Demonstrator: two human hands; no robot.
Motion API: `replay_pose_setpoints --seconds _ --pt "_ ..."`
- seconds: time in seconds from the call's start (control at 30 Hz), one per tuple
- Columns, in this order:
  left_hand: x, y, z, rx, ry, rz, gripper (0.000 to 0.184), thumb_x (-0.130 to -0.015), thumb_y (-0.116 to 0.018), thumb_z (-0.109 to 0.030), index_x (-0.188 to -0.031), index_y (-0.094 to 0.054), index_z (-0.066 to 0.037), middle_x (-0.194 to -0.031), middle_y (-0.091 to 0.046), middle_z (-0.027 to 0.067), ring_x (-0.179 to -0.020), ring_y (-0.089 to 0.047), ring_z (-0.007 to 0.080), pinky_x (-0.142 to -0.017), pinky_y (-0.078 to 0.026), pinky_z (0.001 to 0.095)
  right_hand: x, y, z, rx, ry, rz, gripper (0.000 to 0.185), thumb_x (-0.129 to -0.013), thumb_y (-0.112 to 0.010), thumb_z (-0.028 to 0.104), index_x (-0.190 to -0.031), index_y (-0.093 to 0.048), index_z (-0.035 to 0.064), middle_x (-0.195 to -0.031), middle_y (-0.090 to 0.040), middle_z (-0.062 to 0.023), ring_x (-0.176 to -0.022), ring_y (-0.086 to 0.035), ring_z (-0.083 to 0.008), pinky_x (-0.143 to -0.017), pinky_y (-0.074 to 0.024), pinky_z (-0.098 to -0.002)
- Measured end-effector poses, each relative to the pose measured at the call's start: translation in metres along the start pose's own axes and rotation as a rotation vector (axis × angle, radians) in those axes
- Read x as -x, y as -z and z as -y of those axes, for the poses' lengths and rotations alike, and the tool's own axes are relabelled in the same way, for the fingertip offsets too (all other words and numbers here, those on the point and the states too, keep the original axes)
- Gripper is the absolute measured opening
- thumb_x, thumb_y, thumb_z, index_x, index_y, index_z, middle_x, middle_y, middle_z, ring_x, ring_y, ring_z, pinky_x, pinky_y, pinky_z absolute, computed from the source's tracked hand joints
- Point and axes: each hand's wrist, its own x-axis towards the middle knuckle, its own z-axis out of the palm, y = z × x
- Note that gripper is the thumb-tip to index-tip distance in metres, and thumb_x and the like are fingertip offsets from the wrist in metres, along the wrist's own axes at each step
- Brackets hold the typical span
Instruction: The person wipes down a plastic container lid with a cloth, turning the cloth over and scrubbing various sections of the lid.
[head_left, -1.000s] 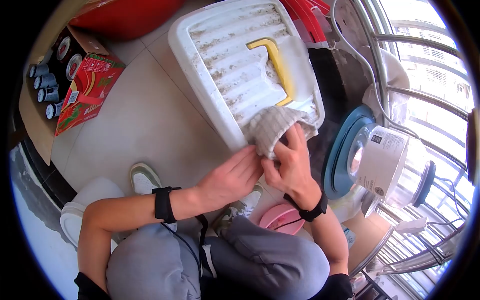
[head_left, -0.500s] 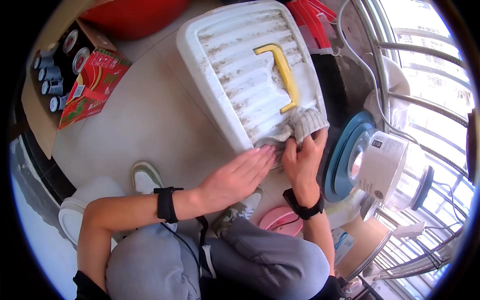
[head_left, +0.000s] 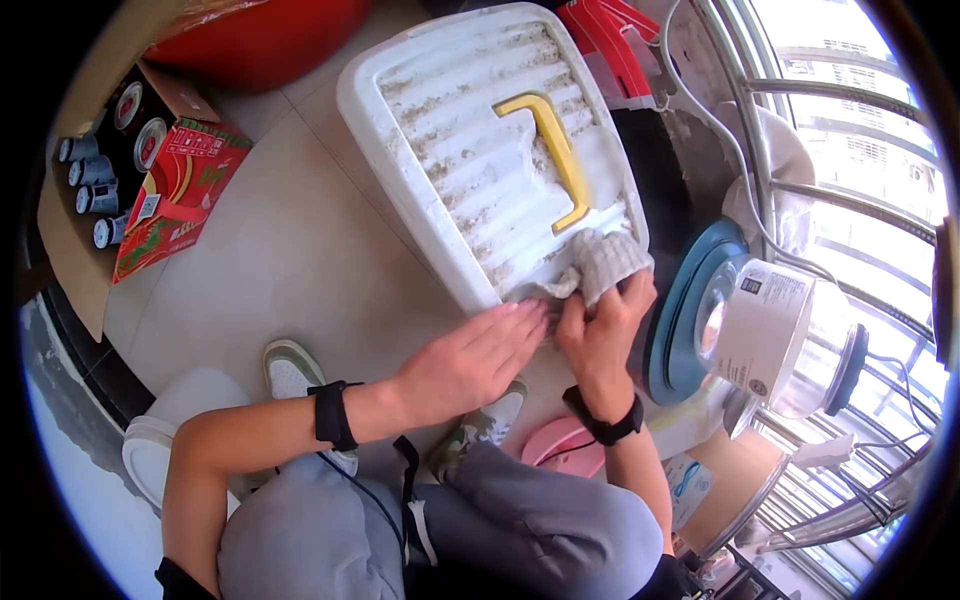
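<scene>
- Right hand [head_left: 606, 338] grips a bunched cloth [head_left: 606, 264] on the white lid [head_left: 470, 150], near its five o'clock.
- Left hand [head_left: 460, 358], fingers extended, is near six o'clock; contact with the lid is hard to confirm.
- Yellow handle [head_left: 561, 155] sits toward the lid's three o'clock.

Left arm [head_left: 250, 432]: elbow sharply bent, forearm carried across the body; left grip [head_left: 468, 362] flattened, back uppermost, fingers straight and close together, directed forward and to the right. Right arm [head_left: 642, 472]: forearm angled forward; right grip [head_left: 606, 338] with fingers curled and thumb opposed in a pinch. The two grips lie near each other, left fingertips just beside the right thumb.
</scene>
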Motion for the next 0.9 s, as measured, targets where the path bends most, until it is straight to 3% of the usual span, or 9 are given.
replay_pose_setpoints --seconds 0.17,0.27,0.3,0.4,0.53,0.67,0.8,0.9 --pt "0.009 -0.003 -0.006 0.072 0.009 0.031 0.045 -0.09 -0.055 -0.016 -0.13 -0.063 0.001 -0.137 -0.061 0.0125 -0.133 -0.055 0.0232 -0.117 -0.04 0.0383 0.009 0.011 0.016 -0.039 0.139 0.131 0.053 -0.066 -0.064 -0.001 -0.118 -0.072 0.005 -0.13 -0.059 -0.0248 -0.124 -0.051 -0.0402 -0.106 -0.0312 -0.0499" --pt "0.003 0.003 -0.001 0.025 -0.018 0.002 0.043 -0.091 -0.053 -0.018 -0.128 -0.064 0.001 -0.134 -0.063 0.0118 -0.128 -0.058 0.0224 -0.117 -0.038 0.0366 -0.007 0.019 0.007 0.045 0.178 0.14 0.052 -0.066 -0.064 -0.002 -0.117 -0.072 0.0054 -0.128 -0.06 -0.0232 -0.123 -0.051 -0.0398 -0.106 -0.031 -0.0491" --pt "0.001 0.004 -0.001 0.024 -0.011 -0.001 0.043 -0.091 -0.053 -0.018 -0.128 -0.064 0.001 -0.134 -0.063 0.0117 -0.128 -0.058 0.0223 -0.117 -0.038 0.0365 -0.01 0.013 0.004 0.109 0.131 0.068 0.052 -0.064 -0.066 0.003 -0.116 -0.073 0.0068 -0.123 -0.061 -0.0197 -0.117 -0.052 -0.037 -0.103 -0.0322 -0.048" --pt "0.002 0.004 0.001 0.024 0.004 -0.002 0.044 -0.091 -0.053 -0.018 -0.129 -0.064 0.0 -0.134 -0.063 0.0116 -0.128 -0.058 0.022 -0.118 -0.038 0.0361 0.0 -0.007 0.013 0.026 0.064 -0.012 0.052 -0.064 -0.066 0.002 -0.115 -0.073 0.0064 -0.122 -0.062 -0.0197 -0.117 -0.052 -0.0379 -0.103 -0.0322 -0.0478" --pt "0.003 0.001 0.001 0.057 -0.015 0.017 0.044 -0.091 -0.054 -0.016 -0.131 -0.063 0.0 -0.139 -0.061 0.0115 -0.132 -0.055 0.0219 -0.118 -0.037 0.037 -0.004 0.01 0.009 0.063 0.244 0.097 0.055 -0.06 -0.063 0.0 -0.114 -0.073 0.0056 -0.124 -0.059 -0.023 -0.115 -0.051 -0.0402 -0.103 -0.0325 -0.0487" --pt "-0.003 0.002 -0.003 0.044 0.021 0.02 0.045 -0.091 -0.054 -0.015 -0.133 -0.062 -0.001 -0.141 -0.06 0.0108 -0.134 -0.054 0.0216 -0.118 -0.037 0.0378 -0.014 -0.001 -0.004 0.073 0.028 0.024 0.056 -0.057 -0.064 -0.001 -0.112 -0.074 0.0064 -0.123 -0.06 -0.0227 -0.112 -0.05 -0.0398 -0.102 -0.033 -0.0488" --pt "0.005 -0.004 -0.004 0.054 0.013 0.041 0.046 -0.091 -0.053 -0.015 -0.134 -0.061 -0.001 -0.142 -0.059 0.0103 -0.136 -0.052 0.021 -0.118 -0.037 0.0379 0.003 0.003 0.016 -0.065 0.07 0.106 0.058 -0.058 -0.063 -0.004 -0.114 -0.074 0.0069 -0.121 -0.061 -0.0221 -0.114 -0.051 -0.0394 -0.102 -0.0336 -0.0474" --pt "0.001 -0.005 -0.004 0.058 0.009 0.027 0.046 -0.091 -0.054 -0.016 -0.134 -0.061 -0.001 -0.141 -0.059 0.0099 -0.136 -0.052 0.0208 -0.118 -0.036 0.0378 -0.007 0.014 -0.002 0.033 0.165 0.094 0.061 -0.059 -0.062 -0.007 -0.116 -0.073 0.0075 -0.121 -0.061 -0.0212 -0.116 -0.052 -0.0399 -0.1 -0.0354 -0.0472"
